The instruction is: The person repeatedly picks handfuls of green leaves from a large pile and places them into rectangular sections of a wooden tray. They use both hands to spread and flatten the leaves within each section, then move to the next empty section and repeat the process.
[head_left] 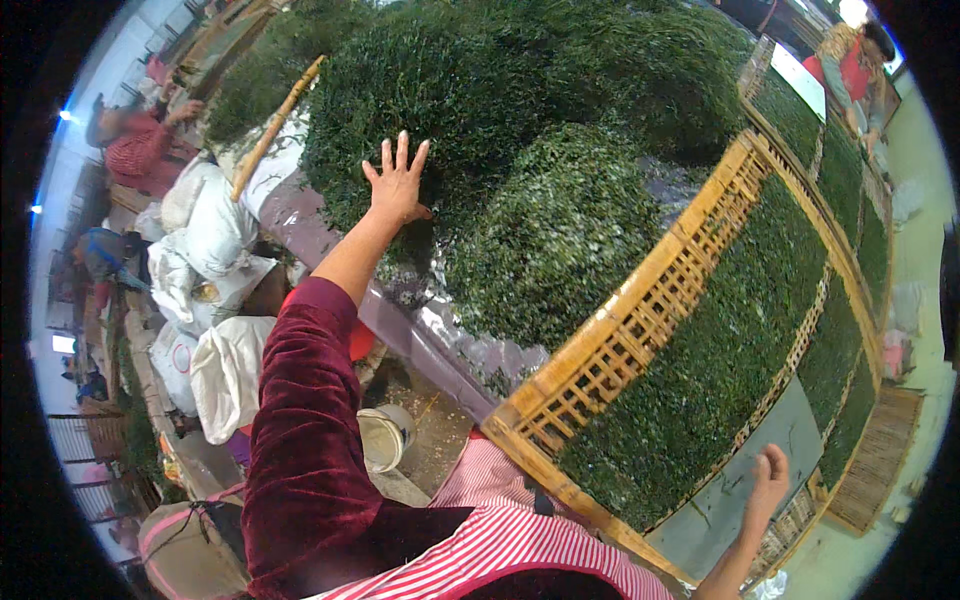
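My left hand (397, 188) stretches forward with its fingers spread wide, against the near side of a large heap of dark green stringy plant matter (430, 105); it grips nothing. Beside it rises a smaller, lighter green mound (565, 225) on a wet, shiny purplish sheet (420, 335). At the lower right my right hand (767, 485) is raised over a flat grey-green board (730, 510), fingers slightly bent and apart, with nothing visible in them. The board lies on a bamboo lattice frame (630, 325), which carries a layer of the green matter (690, 400).
White sacks (215, 235) and a pale bucket (382, 440) stand on the left. A bamboo pole (278, 125) leans along the heap's left edge. Co-workers are at the far left (145, 150) and far right (850, 70). More bamboo frames (845, 290) line the right side.
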`<state>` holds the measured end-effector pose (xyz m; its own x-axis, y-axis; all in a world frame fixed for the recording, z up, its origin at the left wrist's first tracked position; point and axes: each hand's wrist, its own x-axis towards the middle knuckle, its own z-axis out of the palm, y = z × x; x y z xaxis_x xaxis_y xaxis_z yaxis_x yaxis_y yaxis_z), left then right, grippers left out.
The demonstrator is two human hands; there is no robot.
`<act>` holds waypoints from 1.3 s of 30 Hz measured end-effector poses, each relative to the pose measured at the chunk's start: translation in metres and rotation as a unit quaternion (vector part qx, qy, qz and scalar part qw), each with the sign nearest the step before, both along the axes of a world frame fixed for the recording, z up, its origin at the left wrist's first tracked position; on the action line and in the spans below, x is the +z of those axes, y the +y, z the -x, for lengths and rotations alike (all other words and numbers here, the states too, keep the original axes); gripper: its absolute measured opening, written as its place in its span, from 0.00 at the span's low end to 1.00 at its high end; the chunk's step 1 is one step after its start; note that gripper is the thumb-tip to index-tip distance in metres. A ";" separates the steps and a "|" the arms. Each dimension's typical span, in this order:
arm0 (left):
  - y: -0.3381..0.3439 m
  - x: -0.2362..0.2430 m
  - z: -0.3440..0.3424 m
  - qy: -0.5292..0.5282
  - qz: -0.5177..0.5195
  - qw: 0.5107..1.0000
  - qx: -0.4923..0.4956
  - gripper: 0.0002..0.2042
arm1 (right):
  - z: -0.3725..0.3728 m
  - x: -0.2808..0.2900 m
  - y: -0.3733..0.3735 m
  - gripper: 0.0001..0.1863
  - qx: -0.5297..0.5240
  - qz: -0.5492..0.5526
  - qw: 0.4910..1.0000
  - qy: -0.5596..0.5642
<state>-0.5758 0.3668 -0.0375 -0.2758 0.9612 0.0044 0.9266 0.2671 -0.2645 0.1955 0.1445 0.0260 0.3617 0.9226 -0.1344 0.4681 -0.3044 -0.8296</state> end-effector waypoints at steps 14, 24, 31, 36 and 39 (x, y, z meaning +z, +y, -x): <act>0.053 0.200 0.077 -0.106 -0.317 0.919 -0.209 0.19 | 0.131 0.034 0.075 0.07 0.138 -0.033 0.990 0.009; 0.040 0.504 0.072 0.011 -0.524 0.829 -0.194 0.19 | 0.170 0.039 0.086 0.08 0.140 -0.082 0.980 0.113; 0.068 0.384 0.073 -0.110 -0.363 0.891 -0.249 0.23 | 0.294 0.052 0.131 0.10 0.233 -0.071 0.970 0.027; 0.064 0.436 0.074 -0.050 -0.386 0.848 -0.360 0.23 | 0.438 0.117 0.216 0.23 0.333 -0.196 0.920 0.071; 0.052 0.478 0.073 -0.066 -0.352 0.835 -0.417 0.23 | 0.531 0.181 0.260 0.45 0.353 -0.358 0.862 0.065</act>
<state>-0.6484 0.4187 0.4407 0.4460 0.5910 0.6722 0.8765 -0.4406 -0.1941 -0.3355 0.4043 0.2069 -0.2994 0.7699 0.5636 0.2165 0.6301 -0.7457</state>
